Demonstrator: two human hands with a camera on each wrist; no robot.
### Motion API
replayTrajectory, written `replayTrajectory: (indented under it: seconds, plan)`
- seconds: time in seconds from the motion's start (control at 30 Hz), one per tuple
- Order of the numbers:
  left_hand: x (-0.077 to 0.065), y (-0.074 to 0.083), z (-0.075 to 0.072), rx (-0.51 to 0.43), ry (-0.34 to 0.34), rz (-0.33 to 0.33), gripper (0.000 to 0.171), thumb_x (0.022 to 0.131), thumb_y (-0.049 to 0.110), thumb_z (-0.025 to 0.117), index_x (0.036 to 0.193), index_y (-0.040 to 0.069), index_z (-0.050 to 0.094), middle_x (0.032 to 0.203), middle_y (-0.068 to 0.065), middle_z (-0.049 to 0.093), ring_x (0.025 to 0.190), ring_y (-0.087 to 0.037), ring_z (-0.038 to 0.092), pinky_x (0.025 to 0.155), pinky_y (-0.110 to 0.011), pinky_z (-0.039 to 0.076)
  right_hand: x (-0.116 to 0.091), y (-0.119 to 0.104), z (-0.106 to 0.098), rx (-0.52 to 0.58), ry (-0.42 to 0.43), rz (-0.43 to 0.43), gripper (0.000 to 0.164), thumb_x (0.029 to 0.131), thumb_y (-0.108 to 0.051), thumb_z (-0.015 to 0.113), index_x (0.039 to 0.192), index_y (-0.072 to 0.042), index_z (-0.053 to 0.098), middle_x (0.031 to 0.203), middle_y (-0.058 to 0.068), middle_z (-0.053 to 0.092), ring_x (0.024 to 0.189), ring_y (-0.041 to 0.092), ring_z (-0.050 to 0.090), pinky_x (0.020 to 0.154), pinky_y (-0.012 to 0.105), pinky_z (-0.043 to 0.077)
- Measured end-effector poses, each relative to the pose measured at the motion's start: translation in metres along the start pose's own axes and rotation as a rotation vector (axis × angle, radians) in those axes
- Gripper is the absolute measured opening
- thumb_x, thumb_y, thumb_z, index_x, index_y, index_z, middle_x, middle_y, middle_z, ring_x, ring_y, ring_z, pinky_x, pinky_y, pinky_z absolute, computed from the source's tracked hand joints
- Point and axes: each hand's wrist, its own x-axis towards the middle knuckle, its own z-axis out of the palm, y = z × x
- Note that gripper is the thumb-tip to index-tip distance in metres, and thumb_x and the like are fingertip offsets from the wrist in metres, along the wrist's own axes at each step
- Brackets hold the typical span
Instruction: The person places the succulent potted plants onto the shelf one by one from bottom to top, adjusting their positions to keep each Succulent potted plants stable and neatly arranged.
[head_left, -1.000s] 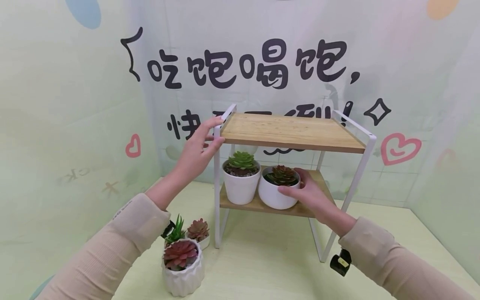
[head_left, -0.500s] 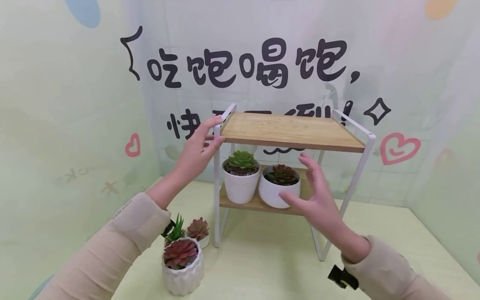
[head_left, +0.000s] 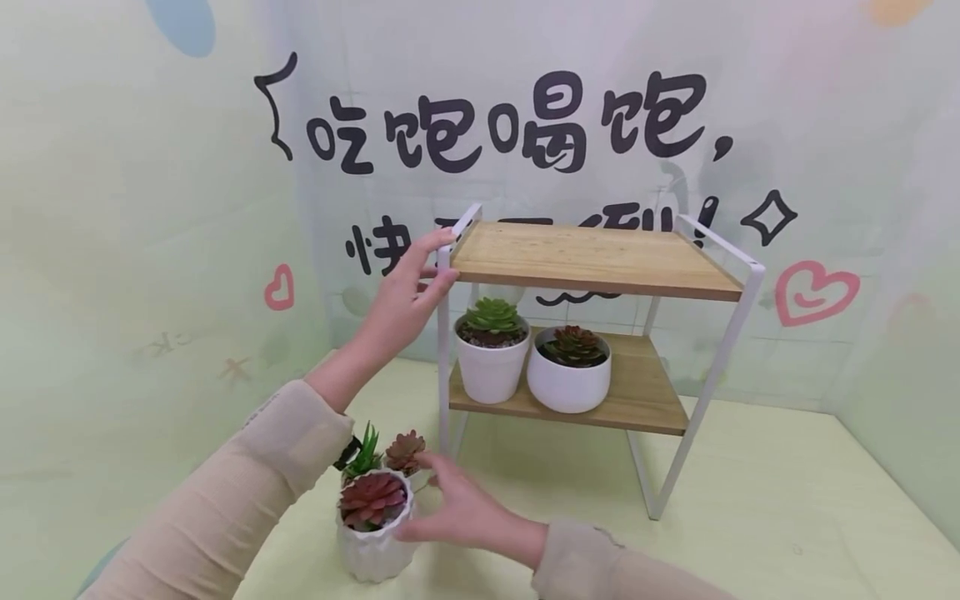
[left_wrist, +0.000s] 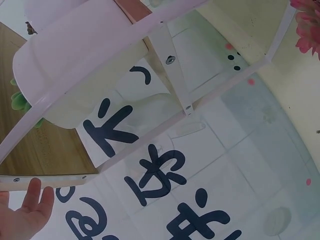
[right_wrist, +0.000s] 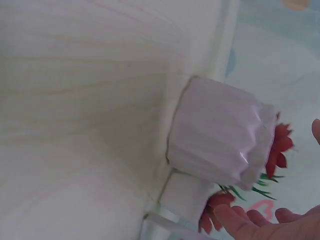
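Observation:
A two-tier shelf [head_left: 592, 260] of wooden boards in a white metal frame stands on the table. My left hand [head_left: 401, 300] holds its top left corner, thumb at the board's front edge, fingers at the side rail. On the lower tier sit a tall white pot [head_left: 491, 372] with a green succulent and a rounder white pot [head_left: 568, 383] with a dark reddish one. My right hand [head_left: 468, 512], thumb and fingers spread, is beside a ridged white pot [head_left: 375, 550] holding a red succulent [right_wrist: 280, 145]. Its fingertips are at a pinkish succulent [head_left: 406, 452] in a small white pot behind.
A spiky green plant [head_left: 366, 454] stands behind the ridged pot, close to the left sleeve. The shelf's right front leg [head_left: 682, 442] comes down on the pale table [head_left: 780, 500]. A printed curtain [head_left: 525, 42] hangs around the back and sides.
My right hand has let go of the round pot on the lower tier and moved left and down to the pots on the table. The left hand keeps its hold on the shelf.

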Motion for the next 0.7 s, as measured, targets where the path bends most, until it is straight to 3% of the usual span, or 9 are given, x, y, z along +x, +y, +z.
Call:
replayTrajectory:
  seconds: [0.23,0.47,0.7]
  plan:
    - [0.001,-0.001,0.002,-0.027,0.009,-0.001,0.041,0.095,0.019,0.049,0.134,0.014,0.038,0.145,-0.003,0.034,0.105,-0.033,0.058,0.086,-0.042,0.049,0.023,0.005,0.030,0.023,0.010,0.008,0.075,0.062,-0.033,0.082,0.123,-0.007,0.048,0.112,-0.003,0.053,0.102,0.008,0.051,0.085,0.023,0.044]
    - [0.001,0.000,0.003,-0.044,0.023,-0.004,0.040,0.095,0.019,0.049,0.134,0.014,0.039,0.145,-0.002,0.035,0.104,-0.033,0.058,0.085,-0.043,0.049,0.028,0.004,0.039,-0.084,0.015,0.064,0.082,0.060,-0.038,0.083,0.126,-0.010,0.044,0.119,0.000,0.048,0.110,0.014,0.046,0.088,0.026,0.043]
    - [0.001,-0.003,0.006,-0.049,0.038,0.001,0.040,0.095,0.019,0.050,0.133,0.014,0.039,0.144,-0.003,0.036,0.104,-0.034,0.058,0.085,-0.043,0.050,0.029,0.008,0.040,-0.099,0.006,0.081,0.081,0.060,-0.038,0.083,0.125,-0.010,0.042,0.116,-0.001,0.046,0.104,0.011,0.047,0.086,0.023,0.044]
